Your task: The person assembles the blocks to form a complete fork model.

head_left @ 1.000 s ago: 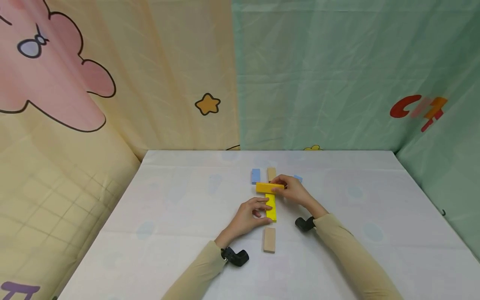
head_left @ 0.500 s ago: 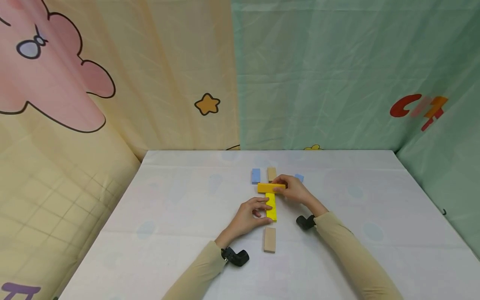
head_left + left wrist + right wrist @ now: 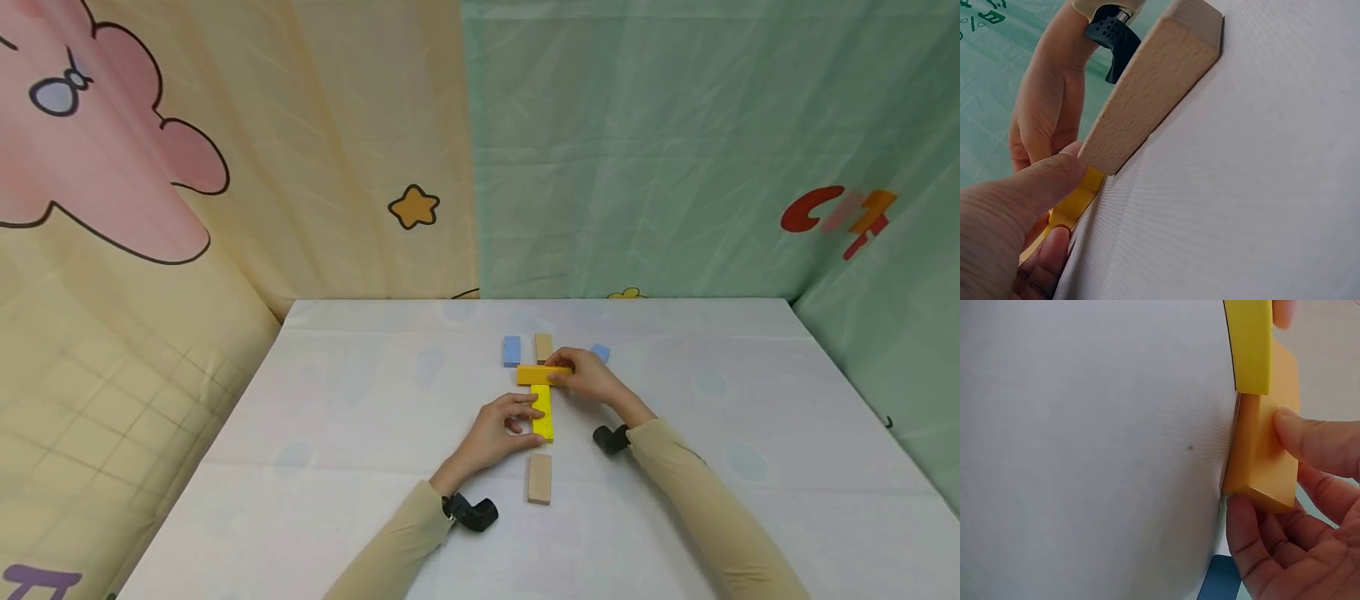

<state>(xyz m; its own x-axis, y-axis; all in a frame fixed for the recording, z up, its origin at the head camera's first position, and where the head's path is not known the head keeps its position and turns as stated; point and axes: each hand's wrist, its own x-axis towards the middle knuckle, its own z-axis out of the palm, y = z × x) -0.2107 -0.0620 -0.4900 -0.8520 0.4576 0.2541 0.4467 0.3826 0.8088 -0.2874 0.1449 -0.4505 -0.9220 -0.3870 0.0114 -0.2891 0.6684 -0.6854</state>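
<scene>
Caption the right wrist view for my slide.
Right hand grips an orange rectangular block at the end of a bright yellow rectangular block.

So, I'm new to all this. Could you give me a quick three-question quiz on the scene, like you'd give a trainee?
1. True or false: the right hand holds the orange block.

2. Fill the gap: in the head view, the orange block and the yellow block together form a shape like the letter ____.

3. Multiple choice: which of these lies lowest in the head view?
A) a blue block
B) a plain wooden block
C) the yellow block

Key: 1. True. 2. T. 3. B.
</scene>
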